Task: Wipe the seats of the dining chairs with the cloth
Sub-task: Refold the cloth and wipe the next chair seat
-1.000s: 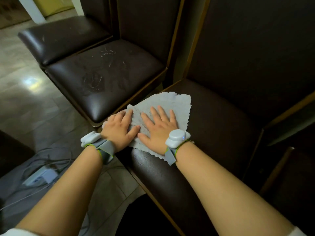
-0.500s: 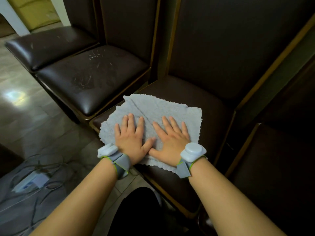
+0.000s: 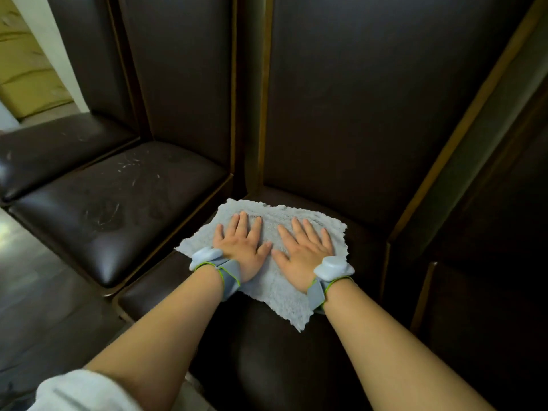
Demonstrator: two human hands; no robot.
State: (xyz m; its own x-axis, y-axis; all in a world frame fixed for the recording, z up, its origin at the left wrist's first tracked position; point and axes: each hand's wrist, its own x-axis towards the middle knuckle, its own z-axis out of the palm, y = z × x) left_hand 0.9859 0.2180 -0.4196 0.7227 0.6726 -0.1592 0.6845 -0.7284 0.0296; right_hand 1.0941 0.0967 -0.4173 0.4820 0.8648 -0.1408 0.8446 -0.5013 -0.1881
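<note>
Grey fluffy cloth point(image 3: 267, 232), scalloped edges

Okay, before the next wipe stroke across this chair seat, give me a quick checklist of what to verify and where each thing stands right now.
1. Cloth lies flat on the seat: ok.
2. Left hand pressing flat on the cloth, fingers straight: ok.
3. Right hand pressing flat on the cloth: ok.
4. Seat ahead free of objects up to the backrest: ok.
5. Front part of the seat already wiped: cannot tell.
6. Neighbouring seat on the left shows pale scuff marks, possibly needing a wipe: not ok.
</note>
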